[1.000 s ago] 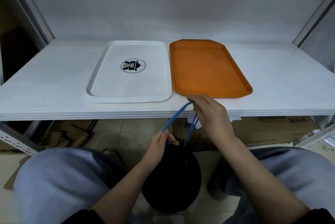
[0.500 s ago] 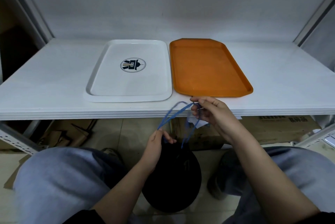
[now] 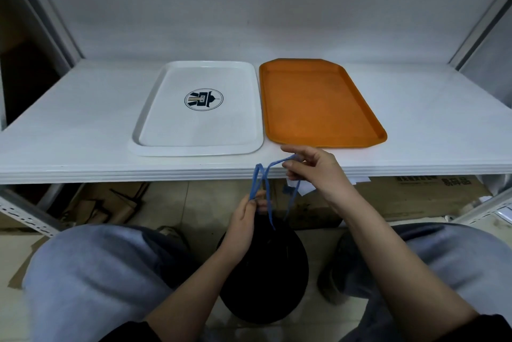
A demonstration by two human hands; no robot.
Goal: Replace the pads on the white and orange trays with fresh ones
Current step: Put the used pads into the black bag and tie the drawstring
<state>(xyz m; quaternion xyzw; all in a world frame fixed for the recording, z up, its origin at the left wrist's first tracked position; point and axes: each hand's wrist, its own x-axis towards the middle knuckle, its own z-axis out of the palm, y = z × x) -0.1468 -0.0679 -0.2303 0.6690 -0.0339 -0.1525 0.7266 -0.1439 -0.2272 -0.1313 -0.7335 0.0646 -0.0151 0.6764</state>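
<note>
A white tray [image 3: 155, 125] with a round dark logo lies on the white shelf [image 3: 69, 131], and an orange tray [image 3: 318, 108] lies right beside it. No pad shows on either tray. Below the shelf edge, between my knees, sits a black bag [image 3: 266, 275] with a blue drawstring [image 3: 261, 183]. My left hand [image 3: 246, 214] pinches the string at the bag's mouth. My right hand [image 3: 313, 172] pinches the string's loop higher up, just in front of the shelf edge below the orange tray.
Flattened cardboard [image 3: 102, 203] and a cardboard box [image 3: 415, 197] lie on the floor under the shelf. Metal shelf posts [image 3: 479, 20] stand at the back corners. My knees in grey trousers [image 3: 91, 272] flank the bag.
My right hand has shifted right and slightly up with the string, which now forms a slack loop instead of a taut line. My left hand stays at the bag's mouth.
</note>
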